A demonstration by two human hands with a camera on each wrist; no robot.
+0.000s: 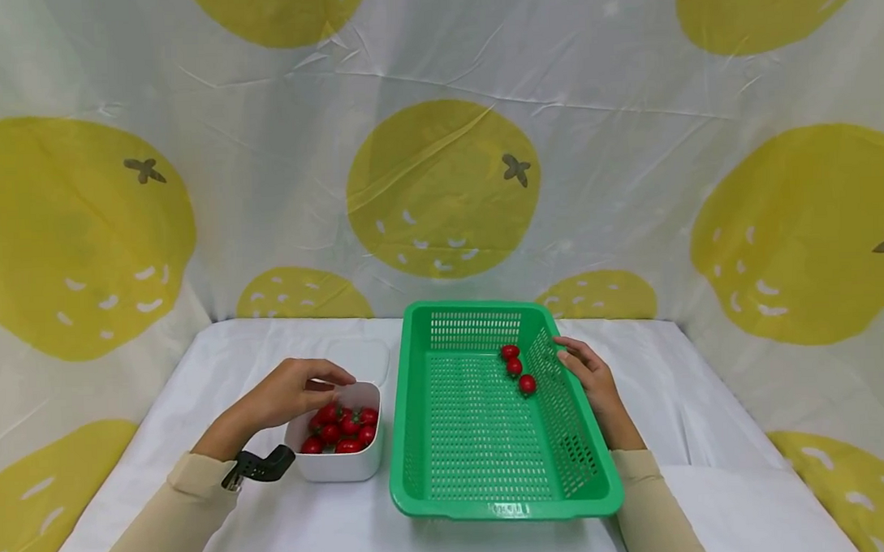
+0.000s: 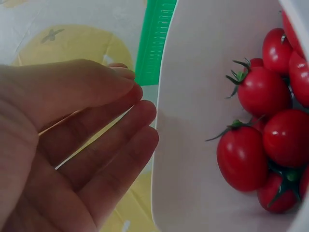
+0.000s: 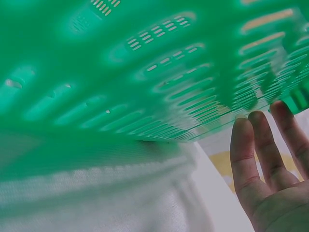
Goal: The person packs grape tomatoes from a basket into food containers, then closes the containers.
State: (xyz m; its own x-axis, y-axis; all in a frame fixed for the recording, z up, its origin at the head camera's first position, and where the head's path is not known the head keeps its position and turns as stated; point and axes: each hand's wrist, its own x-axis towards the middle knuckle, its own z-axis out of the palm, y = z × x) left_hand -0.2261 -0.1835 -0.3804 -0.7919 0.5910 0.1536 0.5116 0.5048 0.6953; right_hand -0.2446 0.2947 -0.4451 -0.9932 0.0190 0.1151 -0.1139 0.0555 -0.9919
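Note:
My left hand (image 1: 300,388) is over the far left rim of a white box (image 1: 339,468), fingers loosely bent with nothing between them. In the left wrist view, the fingertips (image 2: 147,135) lie close to the box's edge; whether they touch it I cannot tell. Red cherry tomatoes (image 2: 265,92), some with green stems, fill the lower part of the box. At the right side of a green perforated basket (image 1: 509,509), my right hand (image 1: 594,384) rests its nearly straight fingers against the outer wall. Three cherry tomatoes (image 1: 514,368) lie along the basket's right inner side.
Behind the box lies a flat pale lid-like piece (image 1: 360,358) on the white table cover (image 1: 312,532). A curtain (image 1: 262,152) with yellow fruit prints hangs behind the table and along both sides. The basket stands close to the box's right side.

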